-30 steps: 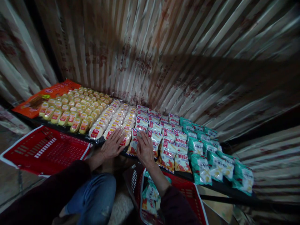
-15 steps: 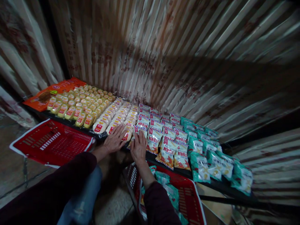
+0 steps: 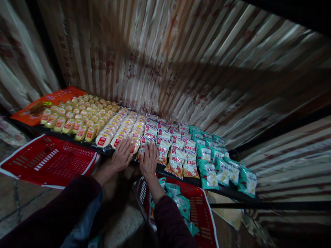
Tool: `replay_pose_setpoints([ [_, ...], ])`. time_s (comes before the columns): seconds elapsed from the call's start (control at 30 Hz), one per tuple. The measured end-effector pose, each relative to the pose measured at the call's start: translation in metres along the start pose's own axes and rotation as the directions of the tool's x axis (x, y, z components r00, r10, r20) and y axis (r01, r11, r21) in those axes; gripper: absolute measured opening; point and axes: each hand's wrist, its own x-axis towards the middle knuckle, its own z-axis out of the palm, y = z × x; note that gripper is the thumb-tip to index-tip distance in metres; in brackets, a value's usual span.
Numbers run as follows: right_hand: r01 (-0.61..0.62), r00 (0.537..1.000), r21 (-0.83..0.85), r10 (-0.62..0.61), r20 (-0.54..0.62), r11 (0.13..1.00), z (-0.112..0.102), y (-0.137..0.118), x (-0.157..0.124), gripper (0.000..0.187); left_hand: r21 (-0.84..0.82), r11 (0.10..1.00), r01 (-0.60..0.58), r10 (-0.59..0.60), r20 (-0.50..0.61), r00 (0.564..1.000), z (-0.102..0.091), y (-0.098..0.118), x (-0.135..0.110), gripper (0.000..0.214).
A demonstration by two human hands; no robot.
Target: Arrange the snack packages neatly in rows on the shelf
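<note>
On a dark shelf (image 3: 103, 150), packaged snacks stand in slanting rows. My left hand (image 3: 121, 155) lies with outstretched fingers over the front of the round white wrapped cakes (image 3: 121, 132). Beside it, my right hand (image 3: 149, 160) rests, fingers extended, on the front pack of the left row of white snack bags (image 3: 163, 145) with striped tops. Both palms face down, and neither is wrapped round a pack. Yellow oval wrapped cakes (image 3: 68, 124) fill the left part of the shelf, and green-and-white bags (image 3: 208, 174) stand at its right end.
An orange bag (image 3: 32, 112) lies at the shelf's left end. Below the shelf are a red basket (image 3: 59, 162) at left and another red basket (image 3: 204, 210) holding several green packs (image 3: 182, 205). A striped curtain (image 3: 144, 62) hangs behind.
The view has shifted, so the shelf and baskets sit further left in the picture. Both hands stay at nearly the same packs, and the arrangement on the shelf looks unchanged.
</note>
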Motion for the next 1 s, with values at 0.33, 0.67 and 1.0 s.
replay_pose_setpoints([
  [0.33, -0.257, 0.961, -0.011, 0.255, -0.105, 0.966, -0.017, 0.047, -0.01, 0.046, -0.073, 0.984, 0.165, -0.162, 0.054, 0.985, 0.027, 0.09, -0.003, 0.053],
  [0.67, -0.241, 0.97, -0.038, 0.239, -0.042, 0.97, -0.011, 0.062, -0.011, 0.051, -0.093, 0.982, 0.162, -0.151, 0.112, 0.982, 0.048, 0.092, 0.006, 0.051],
  [1.0, -0.192, 0.981, -0.071, 0.191, -0.029, 0.979, -0.014, 0.063, -0.016, 0.049, -0.105, 0.987, 0.12, -0.112, 0.076, 0.991, 0.052, 0.083, 0.012, 0.055],
])
